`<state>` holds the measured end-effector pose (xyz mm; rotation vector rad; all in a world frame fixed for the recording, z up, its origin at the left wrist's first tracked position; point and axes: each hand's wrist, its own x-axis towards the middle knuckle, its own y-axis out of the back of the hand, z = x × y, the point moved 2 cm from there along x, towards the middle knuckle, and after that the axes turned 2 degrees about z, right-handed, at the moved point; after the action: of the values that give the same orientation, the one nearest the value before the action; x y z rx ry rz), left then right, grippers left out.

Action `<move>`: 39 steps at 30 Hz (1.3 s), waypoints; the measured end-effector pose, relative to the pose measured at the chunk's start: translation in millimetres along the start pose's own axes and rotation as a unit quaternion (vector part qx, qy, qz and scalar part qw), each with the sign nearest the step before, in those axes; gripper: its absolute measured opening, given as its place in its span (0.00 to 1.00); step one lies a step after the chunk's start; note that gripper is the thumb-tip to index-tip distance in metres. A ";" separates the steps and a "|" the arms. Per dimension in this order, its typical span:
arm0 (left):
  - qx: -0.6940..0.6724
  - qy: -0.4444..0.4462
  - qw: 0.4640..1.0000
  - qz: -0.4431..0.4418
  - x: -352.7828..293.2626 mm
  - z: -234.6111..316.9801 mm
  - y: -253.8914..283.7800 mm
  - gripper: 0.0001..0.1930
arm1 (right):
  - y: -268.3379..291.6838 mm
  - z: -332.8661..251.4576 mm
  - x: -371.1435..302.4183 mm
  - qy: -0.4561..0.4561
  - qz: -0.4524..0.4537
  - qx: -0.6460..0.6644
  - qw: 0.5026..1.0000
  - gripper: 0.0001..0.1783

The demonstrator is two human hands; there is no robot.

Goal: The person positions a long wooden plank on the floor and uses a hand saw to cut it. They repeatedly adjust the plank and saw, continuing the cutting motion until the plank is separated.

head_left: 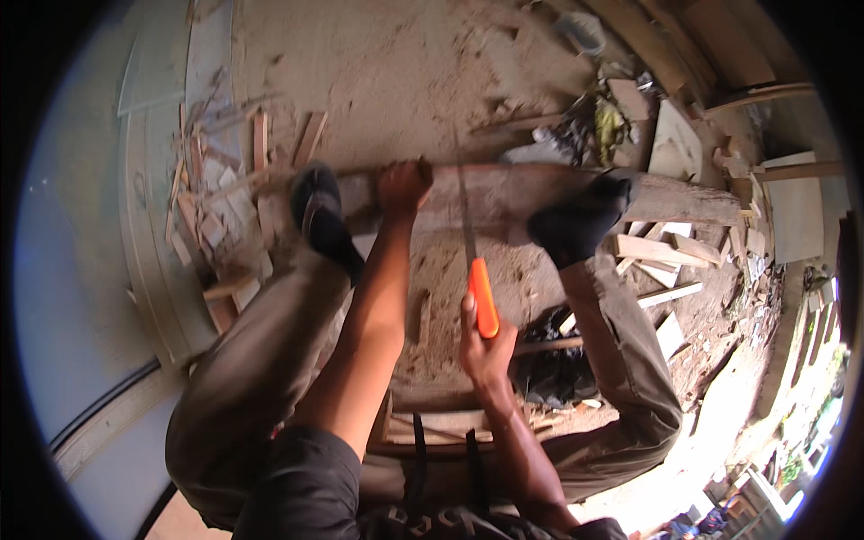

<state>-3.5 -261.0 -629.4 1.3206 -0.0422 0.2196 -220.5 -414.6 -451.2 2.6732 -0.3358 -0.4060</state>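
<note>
A thick wooden plank lies crosswise on the ground ahead of me, with both my feet on it. My left hand is closed over the plank, its fingers wrapped at the far edge. In my right hand is a handsaw, gripped by its orange handle. The thin saw blade runs away from me across the plank, a little right of my left hand. Whether its teeth have cut into the wood is too blurred to tell.
Wood offcuts lie scattered beyond my right leg, and more wood scraps are piled at the left. Dark plastic sits between my legs. A pale panel borders the left side. Rubbish lies past the plank.
</note>
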 end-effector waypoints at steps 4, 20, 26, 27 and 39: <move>-0.022 -0.005 0.996 0.081 -4.3 -13.8 -14.5 0.22 | -20.9 15.6 9.6 -0.015 -0.031 0.007 0.999 0.24; -0.047 0.023 0.999 0.014 -4.2 -7.2 -8.6 0.22 | -35.0 9.0 37.9 -0.032 -0.031 -0.022 0.999 0.26; -0.022 -0.031 0.995 0.090 -4.5 -10.9 -10.6 0.24 | -7.9 22.4 -45.5 0.014 -0.004 -0.016 1.000 0.15; -0.036 -0.018 0.996 0.077 -4.5 -13.0 -9.8 0.23 | -16.6 19.1 -29.1 0.029 0.002 -0.006 1.000 0.16; -0.052 -0.015 0.991 0.122 -8.5 -8.5 -7.9 0.20 | -2.6 17.9 -59.0 -0.013 0.010 -0.010 1.000 0.10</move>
<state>-11.2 -255.8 -640.4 1.2129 -0.2390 0.4003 -280.8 -401.6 -454.4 2.6447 -0.3650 -0.4349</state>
